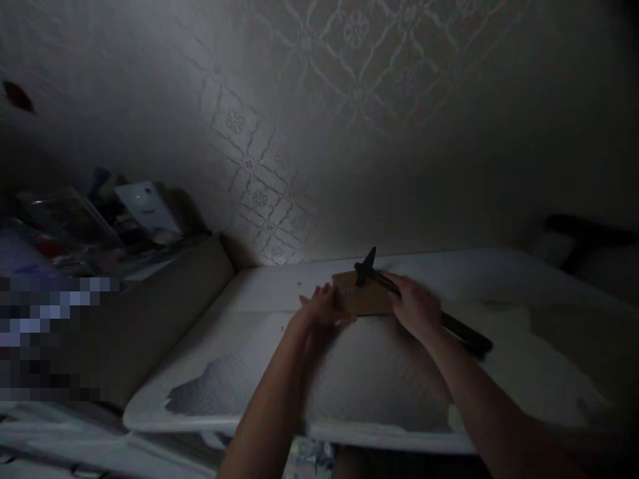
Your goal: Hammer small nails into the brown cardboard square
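Observation:
A flat brown board (372,303) lies on the white tabletop, with a row of small pale marks on it that I cannot make out. My left hand (322,307) grips its left end, the thumb along the front edge and the fingers towards the back. In my right hand (417,306) is a dark hammer (368,269), held by the handle partway along. Its head is over the upper middle of the board; whether it touches is unclear in the dim light. Beyond my fist the handle runs out to the lower right.
A patterned wall (359,133) rises behind the white table (200,386), whose covering looks worn or torn in patches. At left, a grey panel (170,319) borders the table, and a white box (147,206) stands among clutter. A dark object (589,229) is at far right.

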Action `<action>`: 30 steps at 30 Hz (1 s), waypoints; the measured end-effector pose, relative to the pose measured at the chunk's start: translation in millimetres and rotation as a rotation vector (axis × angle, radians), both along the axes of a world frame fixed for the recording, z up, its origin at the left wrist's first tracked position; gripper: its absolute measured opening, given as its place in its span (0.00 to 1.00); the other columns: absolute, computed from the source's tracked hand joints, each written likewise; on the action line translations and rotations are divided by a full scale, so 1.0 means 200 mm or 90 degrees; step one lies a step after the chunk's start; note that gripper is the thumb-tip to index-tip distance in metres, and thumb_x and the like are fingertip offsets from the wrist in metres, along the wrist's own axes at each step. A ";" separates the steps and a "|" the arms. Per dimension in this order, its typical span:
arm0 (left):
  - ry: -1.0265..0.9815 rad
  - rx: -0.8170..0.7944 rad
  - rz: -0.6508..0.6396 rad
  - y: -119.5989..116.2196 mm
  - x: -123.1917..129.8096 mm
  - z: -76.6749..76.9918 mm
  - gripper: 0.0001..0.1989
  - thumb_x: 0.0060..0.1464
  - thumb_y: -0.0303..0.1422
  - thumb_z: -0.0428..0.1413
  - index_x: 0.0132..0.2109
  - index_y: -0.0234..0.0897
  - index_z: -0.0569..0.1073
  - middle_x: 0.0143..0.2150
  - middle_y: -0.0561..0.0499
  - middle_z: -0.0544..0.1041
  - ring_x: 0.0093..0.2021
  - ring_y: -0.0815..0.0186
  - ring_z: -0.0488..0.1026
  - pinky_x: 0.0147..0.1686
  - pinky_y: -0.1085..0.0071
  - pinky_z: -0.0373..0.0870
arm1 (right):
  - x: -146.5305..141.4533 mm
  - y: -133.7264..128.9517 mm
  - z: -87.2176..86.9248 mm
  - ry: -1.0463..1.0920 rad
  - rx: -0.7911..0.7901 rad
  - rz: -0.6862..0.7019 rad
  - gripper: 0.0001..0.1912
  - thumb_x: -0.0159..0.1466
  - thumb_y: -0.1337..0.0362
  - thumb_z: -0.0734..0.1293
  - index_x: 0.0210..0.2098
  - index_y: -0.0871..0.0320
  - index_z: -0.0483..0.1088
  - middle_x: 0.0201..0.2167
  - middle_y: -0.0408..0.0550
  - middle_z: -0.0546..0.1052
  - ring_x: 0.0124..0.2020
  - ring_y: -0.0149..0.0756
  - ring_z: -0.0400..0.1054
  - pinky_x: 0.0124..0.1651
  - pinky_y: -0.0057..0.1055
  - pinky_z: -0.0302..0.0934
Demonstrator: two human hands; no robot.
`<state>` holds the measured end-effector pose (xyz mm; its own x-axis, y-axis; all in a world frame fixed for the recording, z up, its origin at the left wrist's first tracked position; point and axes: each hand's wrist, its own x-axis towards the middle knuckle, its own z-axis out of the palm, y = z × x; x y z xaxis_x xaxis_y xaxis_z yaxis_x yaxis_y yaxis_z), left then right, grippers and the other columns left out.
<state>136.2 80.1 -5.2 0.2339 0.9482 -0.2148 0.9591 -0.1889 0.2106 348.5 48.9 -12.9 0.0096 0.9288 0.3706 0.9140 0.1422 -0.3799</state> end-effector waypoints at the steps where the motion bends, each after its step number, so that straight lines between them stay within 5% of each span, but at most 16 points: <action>1: 0.000 -0.001 -0.003 0.00 0.00 0.00 0.52 0.42 0.61 0.56 0.68 0.43 0.46 0.71 0.37 0.44 0.68 0.39 0.40 0.57 0.32 0.45 | 0.00 0.00 0.00 0.000 0.002 0.001 0.25 0.63 0.70 0.59 0.59 0.47 0.63 0.50 0.46 0.74 0.47 0.39 0.69 0.43 0.31 0.59; 30: 0.055 -0.011 -0.003 -0.01 0.01 0.01 0.53 0.44 0.64 0.51 0.69 0.44 0.41 0.71 0.39 0.43 0.69 0.40 0.39 0.57 0.33 0.46 | 0.00 0.02 -0.02 0.008 0.021 0.002 0.25 0.62 0.70 0.61 0.57 0.47 0.65 0.49 0.45 0.75 0.45 0.40 0.70 0.42 0.32 0.60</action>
<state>137.5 78.8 -3.5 0.2188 0.9432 -0.2501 0.9728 -0.1910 0.1310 348.9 52.3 -17.8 0.0110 0.9159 0.4012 0.9087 0.1583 -0.3863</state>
